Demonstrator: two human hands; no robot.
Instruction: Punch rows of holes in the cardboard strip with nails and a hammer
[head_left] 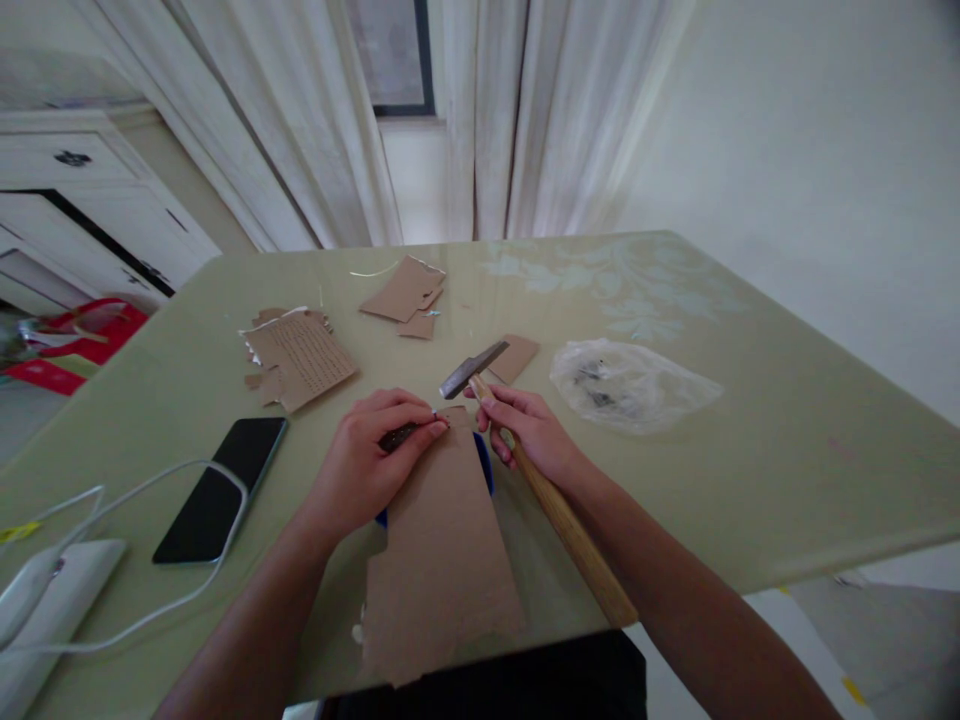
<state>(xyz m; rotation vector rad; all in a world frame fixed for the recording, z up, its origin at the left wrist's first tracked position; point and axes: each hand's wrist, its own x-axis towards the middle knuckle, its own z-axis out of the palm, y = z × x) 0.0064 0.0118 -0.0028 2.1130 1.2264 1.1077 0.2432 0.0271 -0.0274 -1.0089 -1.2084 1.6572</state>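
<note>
1. Head view: landmark is the long brown cardboard strip (442,560), lying flat on the pale green glass-topped table (787,470) and reaching to the table's near edge.
2. Left hand (367,465) rests on the strip's far left corner, fingers pinched closed around a small dark object; what it is, cannot tell.
3. Right hand (529,430) sits just right of the strip's far end, closed around the wooden-handled hammer (540,480) high on the handle, close to the head.
4. Hammer's grey metal head hovers just beyond the strip's far end; the handle runs back along the strip's right side, past the table edge.
5. Blue object (486,465) pokes out from under the strip at its right edge, mostly hidden.
6. Small brown cardboard scrap (516,357) lies just beyond the hammer head.
7. Clear crumpled plastic bag (626,385) with small dark bits inside, right of the strip's far end.
8. Torn corrugated cardboard pieces (300,358) far-left of the strip; more flat pieces (405,292) further beyond.
9. Black smartphone (221,488), screen up, left of the strip; white cable (187,590) loops round its near end.
</note>
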